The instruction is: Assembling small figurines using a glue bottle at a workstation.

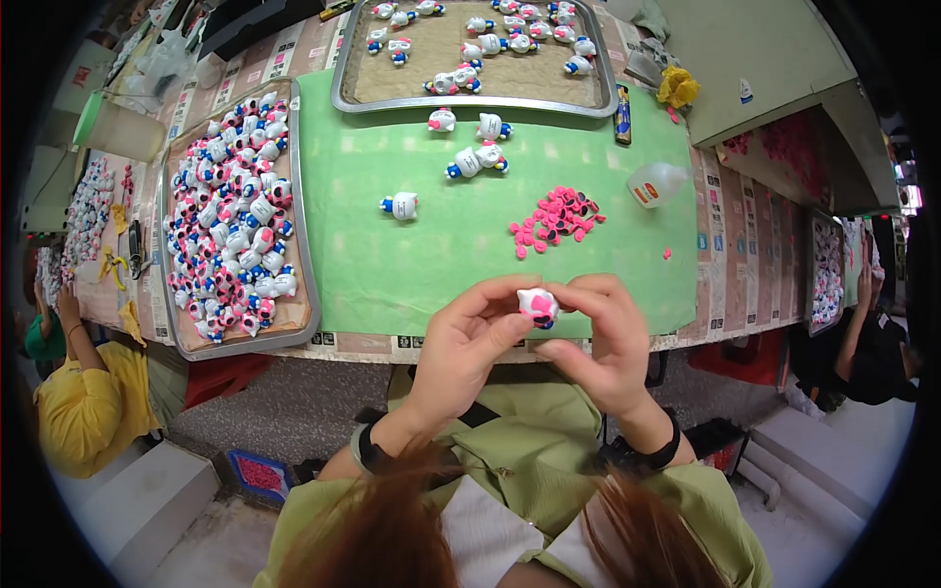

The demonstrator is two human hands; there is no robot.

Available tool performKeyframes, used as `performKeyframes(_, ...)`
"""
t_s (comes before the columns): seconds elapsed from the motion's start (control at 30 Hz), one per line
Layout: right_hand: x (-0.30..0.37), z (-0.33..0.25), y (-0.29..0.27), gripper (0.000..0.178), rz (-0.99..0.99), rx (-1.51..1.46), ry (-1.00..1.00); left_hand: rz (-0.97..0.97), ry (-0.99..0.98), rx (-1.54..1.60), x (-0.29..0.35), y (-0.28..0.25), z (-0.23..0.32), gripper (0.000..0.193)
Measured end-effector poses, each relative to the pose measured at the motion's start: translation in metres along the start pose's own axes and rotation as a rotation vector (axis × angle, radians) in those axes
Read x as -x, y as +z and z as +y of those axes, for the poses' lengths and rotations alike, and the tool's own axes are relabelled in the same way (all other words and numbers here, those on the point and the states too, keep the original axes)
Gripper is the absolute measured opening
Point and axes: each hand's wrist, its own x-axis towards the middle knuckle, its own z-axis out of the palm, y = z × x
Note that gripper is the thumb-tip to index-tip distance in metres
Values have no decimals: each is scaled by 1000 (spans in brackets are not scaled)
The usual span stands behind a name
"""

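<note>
Close to the table's front edge, a small white figurine (538, 304) with pink and blue parts is held up between my hands. My left hand (461, 343) has its thumb and fingers closed on the figurine's left side. Curled fingers of my right hand (610, 338) rest against its right side, while the right thumb sits lower, apart from it. Beyond my hands, a pile of small pink pieces (559, 218), some with dark faces, lies on the green mat (363, 284). Several similar figurines (400, 205) lie farther back on the mat.
A metal tray (312, 265) heaped with figurines stands at left. Another tray (343, 88) at the back holds scattered figurines. A translucent bottle (659, 184) and a blue tube (623, 116) sit at right. Other people work at the far left, one in a yellow shirt (88, 412), and far right.
</note>
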Motion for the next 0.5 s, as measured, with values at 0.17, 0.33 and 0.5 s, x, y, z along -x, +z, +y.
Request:
performKeyframes(0.17,3,-2,7,40,32,340,-141,-6,-94,112,-4,0,-2,31)
performKeyframes(0.33,3,-4,7,42,-4,365,-186,-22,-120,187,-2,-1,-2,27)
performKeyframes(0.5,10,2,-16,47,127,446,-154,371,370,-509,-1,-34,43,24)
